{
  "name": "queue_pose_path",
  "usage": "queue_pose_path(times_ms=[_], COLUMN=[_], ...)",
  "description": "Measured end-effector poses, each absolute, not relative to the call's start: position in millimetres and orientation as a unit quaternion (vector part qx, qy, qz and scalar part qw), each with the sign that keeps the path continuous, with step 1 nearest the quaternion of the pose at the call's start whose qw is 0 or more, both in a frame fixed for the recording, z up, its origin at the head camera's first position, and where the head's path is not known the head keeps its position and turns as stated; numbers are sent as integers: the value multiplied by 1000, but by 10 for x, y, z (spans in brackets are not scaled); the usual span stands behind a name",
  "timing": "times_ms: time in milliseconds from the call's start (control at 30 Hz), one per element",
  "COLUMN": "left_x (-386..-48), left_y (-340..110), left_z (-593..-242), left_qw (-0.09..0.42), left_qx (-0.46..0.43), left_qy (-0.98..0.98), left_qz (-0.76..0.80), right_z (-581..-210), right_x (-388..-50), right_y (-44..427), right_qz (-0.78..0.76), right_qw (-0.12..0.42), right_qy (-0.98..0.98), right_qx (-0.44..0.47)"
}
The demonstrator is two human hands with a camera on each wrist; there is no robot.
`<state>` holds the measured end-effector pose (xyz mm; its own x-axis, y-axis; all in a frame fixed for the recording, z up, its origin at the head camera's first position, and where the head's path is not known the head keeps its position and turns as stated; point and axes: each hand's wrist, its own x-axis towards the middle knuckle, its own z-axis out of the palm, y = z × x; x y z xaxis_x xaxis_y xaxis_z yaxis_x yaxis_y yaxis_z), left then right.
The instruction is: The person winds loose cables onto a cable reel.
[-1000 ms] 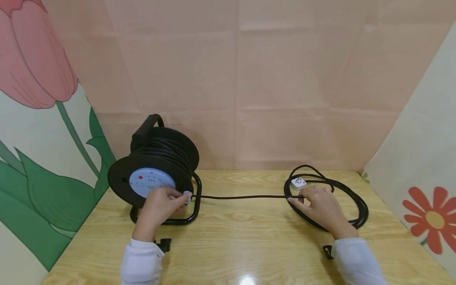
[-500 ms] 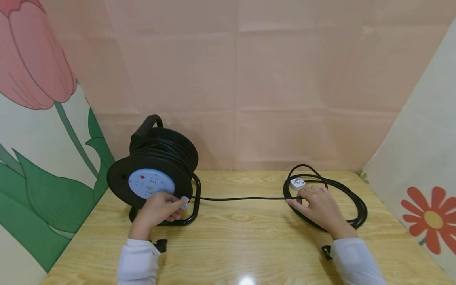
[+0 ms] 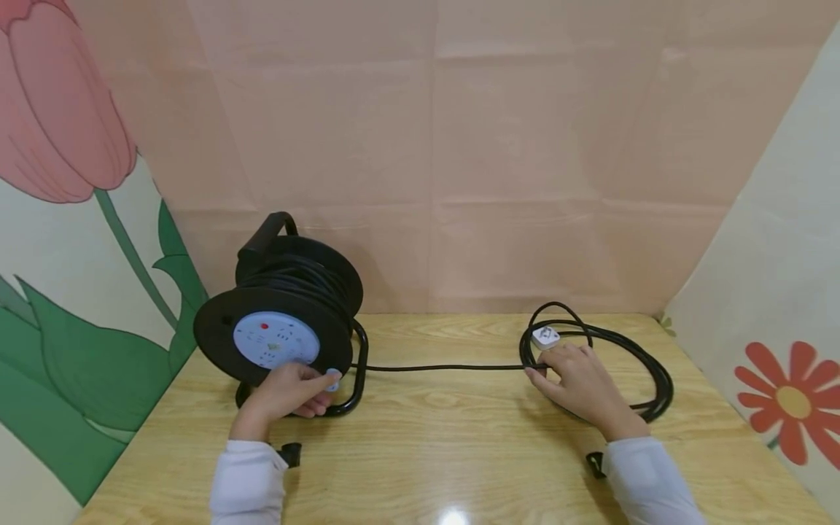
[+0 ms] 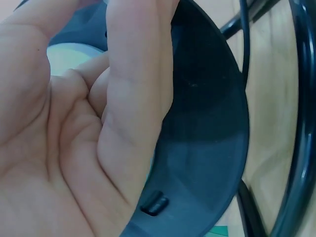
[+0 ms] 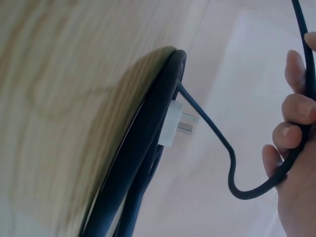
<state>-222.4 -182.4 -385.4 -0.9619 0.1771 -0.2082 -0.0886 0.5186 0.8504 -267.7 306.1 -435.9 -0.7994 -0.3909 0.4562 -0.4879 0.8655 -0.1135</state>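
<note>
In the head view, a black cable reel (image 3: 298, 277) with a pale blue socket face (image 3: 275, 340) stands at left. My left hand (image 3: 285, 397) pinches the light blue crank knob (image 3: 333, 380) near the lower right of its front disc. From the reel a black cable (image 3: 446, 367) runs straight to my right hand (image 3: 584, 383), which holds it at the edge of a loose coil (image 3: 646, 357). The right wrist view shows fingers (image 5: 298, 108) curled round the cable. In the left wrist view, the palm lies before the black disc (image 4: 207, 128); the knob is hidden.
A white plug (image 3: 545, 337) lies inside the coil, prongs up. The reel sits on a black tube stand (image 3: 361, 364) on the wooden table (image 3: 453, 437). A pink sheet (image 3: 433, 146) backs the table, with flower-patterned panels at both sides.
The knob and my left hand have moved down and a little left as the crank turned. My right hand has shifted slightly left, and the cable's bend behind it has drawn leftward.
</note>
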Motion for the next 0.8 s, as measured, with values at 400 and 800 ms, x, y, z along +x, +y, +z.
queue_pose_path(times_ms=[400,800], left_x=[-2293,-2282], left_y=[-1986,-2089], left_z=[-4046,-4095], left_qw=[178,196], left_qx=[56,60], left_qy=[850,841], left_qz=[492,501], right_z=[-4383,-4391], right_x=[-2711,-2679], right_y=[3049,2993], right_qz=[98,112], right_qw=[228,228], right_qy=[-938,-930], right_qx=[241,266])
